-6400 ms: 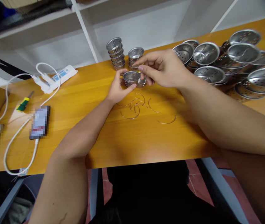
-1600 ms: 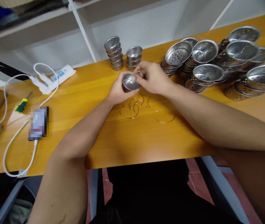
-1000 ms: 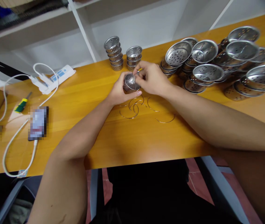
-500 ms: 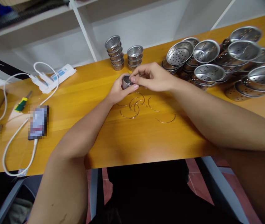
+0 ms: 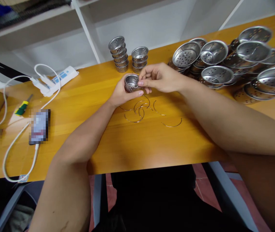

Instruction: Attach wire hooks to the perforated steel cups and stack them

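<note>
A small perforated metal strainer cup is tilted with its mouth toward me, and my left hand is wrapped around its left and near side. At the cup's right rim, my right hand pinches thumb and fingers together over a thin wire, whose end shows faintly inside the cup. The fingers cover most of that wire. Several loose curved wire handles lie on the table just below the hands, with one separate curved wire farther right.
Behind the hands stand two stacks of small cups, a taller stack and a shorter stack. Many larger strainer baskets crowd the right side. On the left are a power strip, a screwdriver and a phone on a white cable.
The cup has tipped so more of its inside shows, shifting slightly left. My right hand has moved a little right, from over the cup's mouth to its right rim.
</note>
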`<state>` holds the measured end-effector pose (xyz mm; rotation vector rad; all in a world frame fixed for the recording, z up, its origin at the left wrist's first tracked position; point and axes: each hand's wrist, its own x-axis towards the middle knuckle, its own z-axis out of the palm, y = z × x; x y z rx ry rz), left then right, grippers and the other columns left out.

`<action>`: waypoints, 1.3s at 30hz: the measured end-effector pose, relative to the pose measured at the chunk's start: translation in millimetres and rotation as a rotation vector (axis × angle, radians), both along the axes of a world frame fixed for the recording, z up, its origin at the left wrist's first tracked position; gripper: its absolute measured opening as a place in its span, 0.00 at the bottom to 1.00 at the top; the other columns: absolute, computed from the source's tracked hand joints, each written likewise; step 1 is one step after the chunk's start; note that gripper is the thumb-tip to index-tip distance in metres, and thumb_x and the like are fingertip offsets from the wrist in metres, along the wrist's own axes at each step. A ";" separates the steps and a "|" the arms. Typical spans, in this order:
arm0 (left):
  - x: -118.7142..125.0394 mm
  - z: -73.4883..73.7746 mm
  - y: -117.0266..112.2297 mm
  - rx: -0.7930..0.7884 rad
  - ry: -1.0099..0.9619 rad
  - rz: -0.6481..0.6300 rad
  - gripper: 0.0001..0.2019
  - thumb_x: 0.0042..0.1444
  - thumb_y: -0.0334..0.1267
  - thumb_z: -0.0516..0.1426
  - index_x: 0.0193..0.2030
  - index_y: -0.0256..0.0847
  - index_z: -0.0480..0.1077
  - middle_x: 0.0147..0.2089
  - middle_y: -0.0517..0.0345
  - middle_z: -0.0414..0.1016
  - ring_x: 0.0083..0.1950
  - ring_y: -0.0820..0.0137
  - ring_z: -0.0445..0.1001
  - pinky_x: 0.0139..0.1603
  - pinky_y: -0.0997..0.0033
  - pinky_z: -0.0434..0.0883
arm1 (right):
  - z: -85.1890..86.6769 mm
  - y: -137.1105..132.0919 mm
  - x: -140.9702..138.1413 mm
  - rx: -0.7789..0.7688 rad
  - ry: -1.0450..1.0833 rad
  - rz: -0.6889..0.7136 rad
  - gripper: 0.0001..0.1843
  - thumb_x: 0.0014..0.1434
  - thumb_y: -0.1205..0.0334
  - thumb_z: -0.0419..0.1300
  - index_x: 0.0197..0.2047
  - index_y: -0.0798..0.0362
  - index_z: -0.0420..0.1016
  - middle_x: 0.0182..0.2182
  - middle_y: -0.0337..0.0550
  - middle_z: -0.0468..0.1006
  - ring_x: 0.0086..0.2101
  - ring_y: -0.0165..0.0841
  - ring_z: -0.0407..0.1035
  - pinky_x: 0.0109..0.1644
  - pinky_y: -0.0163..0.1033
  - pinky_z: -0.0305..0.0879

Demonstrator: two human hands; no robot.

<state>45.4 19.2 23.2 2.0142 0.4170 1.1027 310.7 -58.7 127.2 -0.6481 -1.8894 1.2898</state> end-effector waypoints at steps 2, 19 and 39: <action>1.8 -4.0 2.8 0.034 -0.006 0.012 0.52 0.59 0.80 0.82 0.77 0.51 0.75 0.68 0.48 0.87 0.70 0.50 0.91 0.78 0.37 0.89 | 0.6 -1.3 -2.8 -0.023 0.031 -0.027 0.35 0.66 0.26 0.92 0.48 0.45 0.86 0.29 0.36 0.84 0.31 0.34 0.75 0.35 0.39 0.77; 8.4 22.6 -18.3 0.016 0.006 0.057 0.44 0.66 0.78 0.79 0.72 0.51 0.76 0.63 0.50 0.92 0.66 0.55 0.92 0.76 0.43 0.89 | 13.6 -8.5 -8.6 -0.100 0.074 -0.084 0.35 0.60 0.32 0.97 0.44 0.45 0.85 0.30 0.38 0.88 0.29 0.35 0.83 0.31 0.38 0.85; 0.9 7.1 3.1 0.072 0.063 0.255 0.52 0.65 0.82 0.77 0.81 0.51 0.70 0.76 0.42 0.82 0.83 0.41 0.82 0.92 0.29 0.77 | 15.1 -19.6 -8.8 0.221 -0.090 -0.415 0.33 0.63 0.21 0.90 0.48 0.38 0.91 0.53 0.52 0.90 0.57 0.56 0.83 0.50 0.55 0.88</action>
